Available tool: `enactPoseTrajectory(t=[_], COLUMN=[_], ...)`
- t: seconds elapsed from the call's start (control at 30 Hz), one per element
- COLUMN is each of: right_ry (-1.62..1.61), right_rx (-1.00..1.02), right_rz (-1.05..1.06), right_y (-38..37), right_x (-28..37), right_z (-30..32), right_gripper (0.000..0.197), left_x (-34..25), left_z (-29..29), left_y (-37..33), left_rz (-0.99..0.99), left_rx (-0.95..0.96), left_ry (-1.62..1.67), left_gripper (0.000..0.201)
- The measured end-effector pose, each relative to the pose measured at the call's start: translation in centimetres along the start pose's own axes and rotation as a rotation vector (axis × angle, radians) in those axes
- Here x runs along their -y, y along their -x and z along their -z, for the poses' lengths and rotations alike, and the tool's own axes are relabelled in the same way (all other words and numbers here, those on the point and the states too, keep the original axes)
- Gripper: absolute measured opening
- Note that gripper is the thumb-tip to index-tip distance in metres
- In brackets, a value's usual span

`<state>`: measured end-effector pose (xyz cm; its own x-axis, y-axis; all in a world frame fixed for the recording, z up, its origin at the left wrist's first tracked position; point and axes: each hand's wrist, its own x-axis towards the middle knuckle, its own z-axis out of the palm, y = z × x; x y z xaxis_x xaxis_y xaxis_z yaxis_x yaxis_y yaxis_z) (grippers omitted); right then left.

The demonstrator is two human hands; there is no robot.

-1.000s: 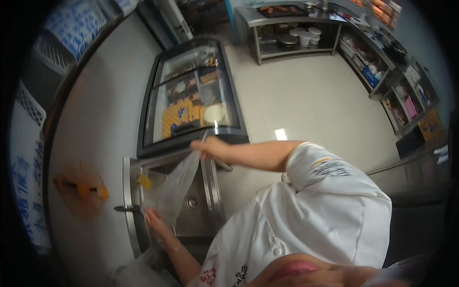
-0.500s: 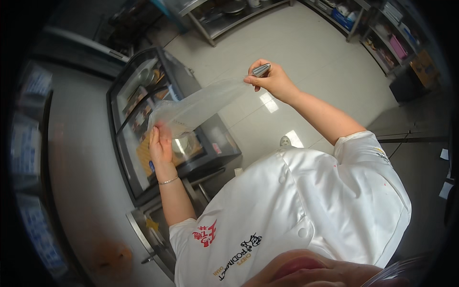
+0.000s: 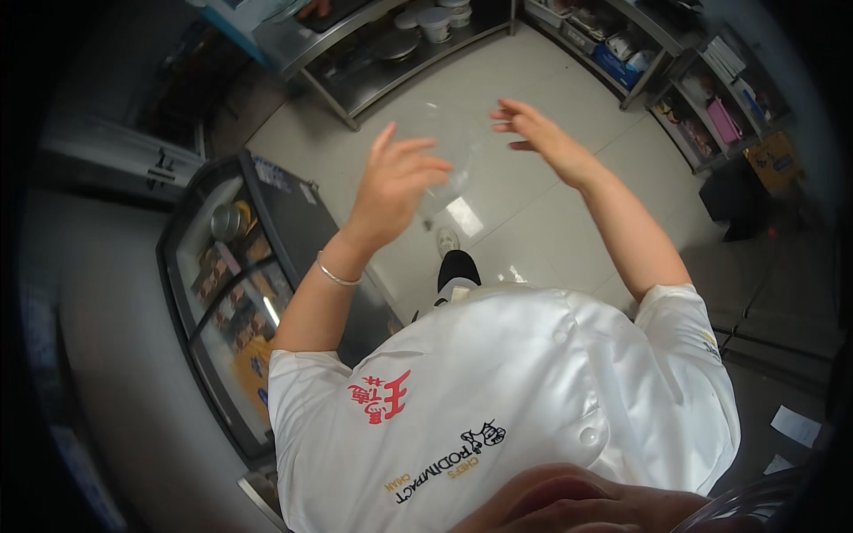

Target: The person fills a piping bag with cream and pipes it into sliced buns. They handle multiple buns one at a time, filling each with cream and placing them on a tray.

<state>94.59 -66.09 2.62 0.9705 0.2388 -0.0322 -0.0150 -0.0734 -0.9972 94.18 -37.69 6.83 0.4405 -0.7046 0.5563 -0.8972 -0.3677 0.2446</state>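
A clear plastic piping bag (image 3: pixel 458 147), blurred by motion, hangs in front of me over the floor. My left hand (image 3: pixel 391 191) is at its left side with fingers apart and bent, and the bag seems caught in them; the exact grip is smeared. To the right, my right hand (image 3: pixel 538 133) is raised with its fingers stretched out, near the bag's right edge and holding nothing that I can see. I cannot make out the metal piping tip now.
A glass-topped display case (image 3: pixel 231 284) stands at my left. Further off is a metal work table (image 3: pixel 355 107) with white tubs (image 3: pixel 434 25) on its lower shelf. Shelving with a pink bin (image 3: pixel 724 120) and a cardboard box (image 3: pixel 771 164) stands at right.
My left hand has risen and moved right, away from above the display case, bringing the bag along. My right hand has let go of the bag and metal tip. The view has shifted.
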Motion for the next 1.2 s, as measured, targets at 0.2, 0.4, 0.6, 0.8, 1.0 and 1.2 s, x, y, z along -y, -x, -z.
enactPoseTrajectory(t=[0.2,0.4,0.6,0.8,1.0,1.2], right_ry=[-0.011,-0.515,-0.906,-0.843,-1.066,-0.427], right_rx=[-0.131,-0.01,-0.413,-0.319,-0.282,-0.096], right_rz=[-0.563,-0.928,-0.421,-0.202,-0.139,-0.207], right_y=[-15.2,-21.3,-28.2,-41.3,-51.7,-57.4], right_x=[-7.4,-12.9,-9.5,-6.9,-4.8,-6.8], right_z=[1.8,8.8,19.9,29.7,41.2,47.9], right_gripper=[0.105,0.024,0.013,0.013,0.011,0.013], left_x=[12.1,21.6,33.3,42.5,49.9,57.7], left_z=[-5.9,-9.6,-13.8,-25.3,-33.3,-33.3], left_y=[-8.4,-16.5,-25.2,-35.7,-42.7,-55.4], left_rz=[-0.272,-0.271,0.323,1.054,1.327,1.407], left_rx=[0.132,0.229,0.008,-0.133,-0.287,-0.528], left_ry=[0.092,0.386,0.541,0.952,1.372,1.953], left_gripper=[0.013,0.015,0.012,0.024,0.024,0.017])
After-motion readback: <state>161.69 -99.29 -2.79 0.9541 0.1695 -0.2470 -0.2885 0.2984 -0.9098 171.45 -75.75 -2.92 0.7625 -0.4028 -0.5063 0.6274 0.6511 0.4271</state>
